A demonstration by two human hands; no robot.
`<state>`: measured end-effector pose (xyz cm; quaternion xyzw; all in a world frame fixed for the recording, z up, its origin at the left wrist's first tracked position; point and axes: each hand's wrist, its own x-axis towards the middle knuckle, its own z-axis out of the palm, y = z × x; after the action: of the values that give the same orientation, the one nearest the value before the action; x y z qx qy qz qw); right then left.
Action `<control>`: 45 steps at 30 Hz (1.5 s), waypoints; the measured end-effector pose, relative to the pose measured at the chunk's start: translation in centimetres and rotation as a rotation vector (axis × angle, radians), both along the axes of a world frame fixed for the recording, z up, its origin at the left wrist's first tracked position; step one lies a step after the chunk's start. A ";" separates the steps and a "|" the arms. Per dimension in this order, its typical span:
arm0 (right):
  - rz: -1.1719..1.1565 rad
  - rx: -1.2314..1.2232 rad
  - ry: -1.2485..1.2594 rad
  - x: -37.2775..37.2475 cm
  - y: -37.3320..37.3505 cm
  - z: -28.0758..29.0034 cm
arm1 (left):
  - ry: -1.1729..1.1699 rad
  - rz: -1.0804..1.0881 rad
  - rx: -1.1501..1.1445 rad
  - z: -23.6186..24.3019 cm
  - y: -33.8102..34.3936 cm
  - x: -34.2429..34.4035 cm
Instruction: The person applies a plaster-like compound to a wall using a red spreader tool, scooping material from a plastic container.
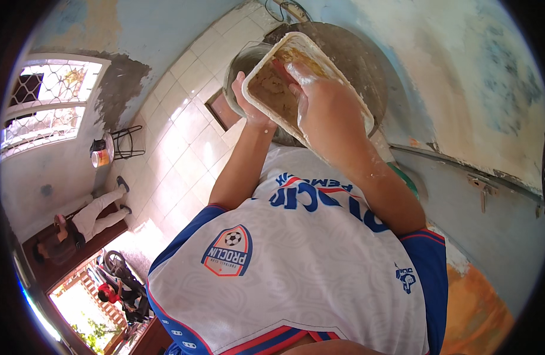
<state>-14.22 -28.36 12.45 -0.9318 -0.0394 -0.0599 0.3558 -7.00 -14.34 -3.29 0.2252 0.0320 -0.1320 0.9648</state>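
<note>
My left hand (253,105) grips the left side of a white rectangular plastic tray (265,71), whose inside is smeared with pale brown and yellowish residue. My right hand (318,100), whitened on the thumb and fingers, reaches into the tray, closed on a reddish object (281,68) that is mostly hidden by the fingers. Behind the tray, partly covered by it, are a grey bucket (234,68) and a large, round, dark grey container (361,62).
Tiled floor (171,142) spreads leftward. A black stand (129,142) and a small pail (100,158) stand by the window wall. One person (95,213) reclines on a bench; another (106,293) is by a motorbike in the doorway. A patched wall (479,83) borders the right.
</note>
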 end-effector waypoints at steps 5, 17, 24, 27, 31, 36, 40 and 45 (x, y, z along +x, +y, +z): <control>0.050 0.025 0.095 -0.4 0.1 -0.6 | 0.038 0.001 -0.057 -4.9 1.6 1.7; -0.030 -0.006 -0.044 0.6 0.8 -0.7 | 0.124 -0.163 -0.063 0.8 0.5 1.1; 0.008 -0.084 -0.013 1.0 2.6 -1.3 | 0.201 -0.119 -0.098 -3.5 3.0 2.3; -0.008 -0.126 0.012 1.8 3.8 -1.2 | 0.193 -0.147 -0.147 -4.8 4.2 3.7; -0.095 -0.180 0.045 3.6 6.3 -0.6 | 0.162 -0.198 -0.186 -2.2 4.5 4.9; -0.138 -0.041 0.039 6.9 9.5 -0.8 | 0.063 -0.315 -0.335 -2.3 8.2 8.1; -0.213 0.013 0.032 8.6 12.6 -0.1 | 0.007 -0.484 -0.688 -0.3 10.9 10.4; -0.319 -0.026 0.019 11.3 16.6 0.1 | 0.078 -0.450 -0.320 -2.6 14.1 14.6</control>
<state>-2.90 -11.74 12.53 -0.9313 0.1118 -0.1066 0.3300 7.59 -0.28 -5.87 0.0661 -0.0029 -0.3547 0.9326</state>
